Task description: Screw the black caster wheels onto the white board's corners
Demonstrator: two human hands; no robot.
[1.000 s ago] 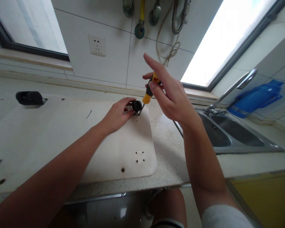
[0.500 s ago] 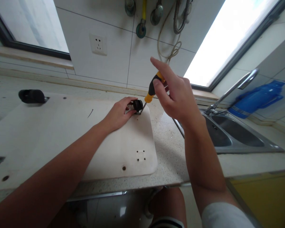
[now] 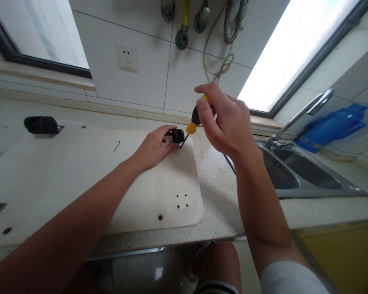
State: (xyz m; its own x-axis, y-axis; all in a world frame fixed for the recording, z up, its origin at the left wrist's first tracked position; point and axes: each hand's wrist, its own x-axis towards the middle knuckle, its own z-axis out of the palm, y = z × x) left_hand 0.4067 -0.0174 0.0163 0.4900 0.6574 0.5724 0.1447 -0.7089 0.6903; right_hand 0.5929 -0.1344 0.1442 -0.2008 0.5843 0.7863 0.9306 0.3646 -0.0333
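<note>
I've got a yellow-black screwdriver (image 3: 194,121) tilted, tip at the base of a black caster (image 3: 178,136) near the flat white board's (image 3: 141,200) far right corner.

Near the white board's (image 3: 144,200) far right corner, the left grip (image 3: 155,145) holds a black caster (image 3: 178,136); the right grip (image 3: 228,122) tilts a yellow-and-black screwdriver (image 3: 194,121), tip down beside it. The board lies near the desk's (image 3: 217,192) front edge.
</note>
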